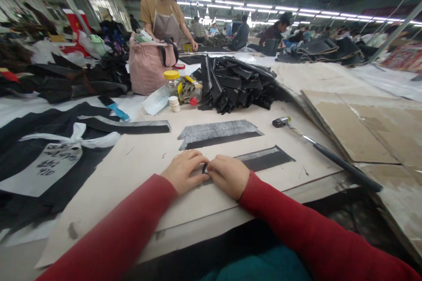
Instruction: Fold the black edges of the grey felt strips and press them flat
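Observation:
My left hand (pixel 184 170) and my right hand (pixel 228 174) meet knuckle to knuckle on the cardboard-covered table (pixel 138 162), both curled and pressing down on the near end of a black fabric strip (pixel 263 158) with a grey edge. The strip runs from under my fingers to the right. Both arms wear red sleeves. Beyond my hands lies a second grey-and-black fabric piece (pixel 217 133), flat and untouched. A third long strip (pixel 132 126) lies to the left.
A hammer (pixel 323 149) lies at the right, head away from me. Behind are a heap of black cut pieces (pixel 237 83), a yellow-lidded jar (pixel 172 82), a face mask (pixel 155 101) and a pink bag (pixel 148 63). A person in an apron (pixel 165 13) stands at the far side.

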Demonstrator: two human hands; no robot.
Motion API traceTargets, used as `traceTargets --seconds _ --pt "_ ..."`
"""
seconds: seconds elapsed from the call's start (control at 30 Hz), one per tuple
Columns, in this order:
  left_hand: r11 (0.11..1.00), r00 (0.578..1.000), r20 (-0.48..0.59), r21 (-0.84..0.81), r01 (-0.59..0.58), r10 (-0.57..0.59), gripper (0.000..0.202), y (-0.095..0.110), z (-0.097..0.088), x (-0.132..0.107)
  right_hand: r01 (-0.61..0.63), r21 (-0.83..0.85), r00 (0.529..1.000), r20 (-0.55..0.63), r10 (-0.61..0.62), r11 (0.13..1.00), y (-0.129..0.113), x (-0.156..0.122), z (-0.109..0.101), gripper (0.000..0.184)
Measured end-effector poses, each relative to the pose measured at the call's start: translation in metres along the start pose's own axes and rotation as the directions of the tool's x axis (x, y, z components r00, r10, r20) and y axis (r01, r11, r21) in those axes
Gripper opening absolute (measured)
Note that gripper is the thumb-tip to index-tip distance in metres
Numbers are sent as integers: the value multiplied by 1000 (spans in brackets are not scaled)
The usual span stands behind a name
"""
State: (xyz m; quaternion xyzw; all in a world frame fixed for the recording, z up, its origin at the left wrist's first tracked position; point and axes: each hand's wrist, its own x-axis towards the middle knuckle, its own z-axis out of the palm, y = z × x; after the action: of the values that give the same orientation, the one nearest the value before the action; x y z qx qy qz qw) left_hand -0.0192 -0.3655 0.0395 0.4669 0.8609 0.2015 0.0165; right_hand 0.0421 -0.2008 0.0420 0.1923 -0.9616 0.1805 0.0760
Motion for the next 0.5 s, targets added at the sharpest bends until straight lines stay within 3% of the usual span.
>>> traceTargets --seconds 0.2,0.5 --pt "999 999 25 18 41 -42 27 3 -2 2 -85 -108 996 -33 82 990 2 2 1 11" --pt "999 999 27 24 46 -46 26 4 -2 3 -192 -120 981 -51 187 974 37 -25 -19 10"
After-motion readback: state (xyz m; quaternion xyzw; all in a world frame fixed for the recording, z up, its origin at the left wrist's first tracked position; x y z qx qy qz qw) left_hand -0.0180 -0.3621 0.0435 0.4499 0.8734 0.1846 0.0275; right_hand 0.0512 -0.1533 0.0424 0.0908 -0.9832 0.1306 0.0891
